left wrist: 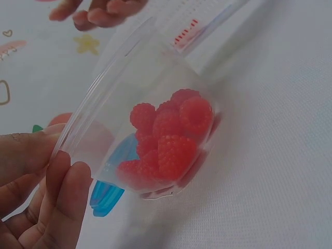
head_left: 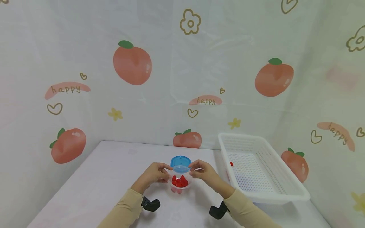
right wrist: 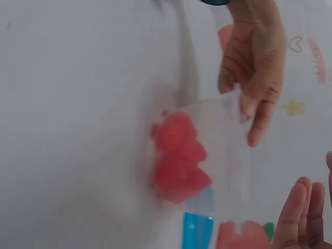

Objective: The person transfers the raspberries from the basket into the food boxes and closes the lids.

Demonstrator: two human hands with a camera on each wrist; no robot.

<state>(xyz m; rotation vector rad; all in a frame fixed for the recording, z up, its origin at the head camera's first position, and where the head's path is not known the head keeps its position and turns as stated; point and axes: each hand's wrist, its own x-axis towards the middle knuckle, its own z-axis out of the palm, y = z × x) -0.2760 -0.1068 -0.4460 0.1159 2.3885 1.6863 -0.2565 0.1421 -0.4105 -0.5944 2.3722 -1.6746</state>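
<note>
Holding a clear cup (head_left: 179, 183) of red berries (head_left: 179, 181) above the worktop (head_left: 99, 177), both hands — left hand (head_left: 155, 174), right hand (head_left: 203, 172) — pinch its rim (blue lid (head_left: 180, 164) not on yet).

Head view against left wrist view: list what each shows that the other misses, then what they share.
Only the head view shows the whole white basket with one red berry inside, both sleeves, and the blue lid plainly behind the cup's rim.

Only the left wrist view shows the raspberries' bumpy surface and the left hand pinching the clear cup's rim.

Both show the cup of raspberries on the white table and the right hand at the rim.
</note>
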